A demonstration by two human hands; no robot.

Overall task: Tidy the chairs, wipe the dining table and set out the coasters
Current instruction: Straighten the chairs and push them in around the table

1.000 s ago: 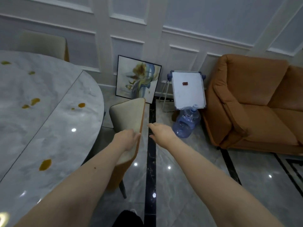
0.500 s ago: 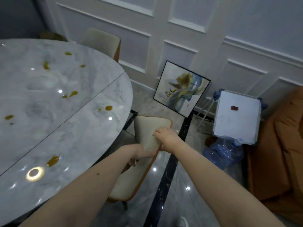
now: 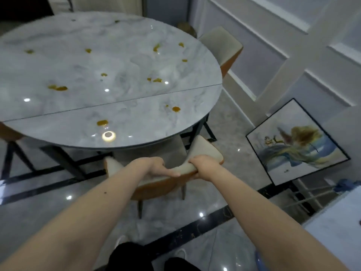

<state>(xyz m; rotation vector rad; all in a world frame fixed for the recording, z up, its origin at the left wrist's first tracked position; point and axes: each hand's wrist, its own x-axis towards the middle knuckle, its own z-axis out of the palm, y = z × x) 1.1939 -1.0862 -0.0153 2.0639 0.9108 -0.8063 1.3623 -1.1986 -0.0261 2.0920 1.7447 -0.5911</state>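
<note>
Head view: both hands grip the top edge of the chair (image 3: 203,153) that stands at the near rim of the round marble tabletop (image 3: 136,118). The left hand (image 3: 156,167) lies over the middle of the backrest's top edge with its fingers wrapped down the cream front face, the thumb stretched along the edge toward the right. The right hand (image 3: 203,165) is clenched round the same edge just beside it, fingers curled over the top.

The chair's backrest curves, cream inside and orange on its back shell. Its long axis runs left to right, roughly along the table's near rim, and its front faces the table, with the seat tucked under the tabletop. Two dark legs show below the orange shell on the glossy grey floor (image 3: 58,212).

The tabletop carries many yellow-brown spills (image 3: 102,122) scattered across both halves of its surface, which a straight seam divides. A second chair (image 3: 222,44) stands at the far right of the table, near the panelled wall. A framed painting (image 3: 297,141) leans against that wall on the right.
</note>
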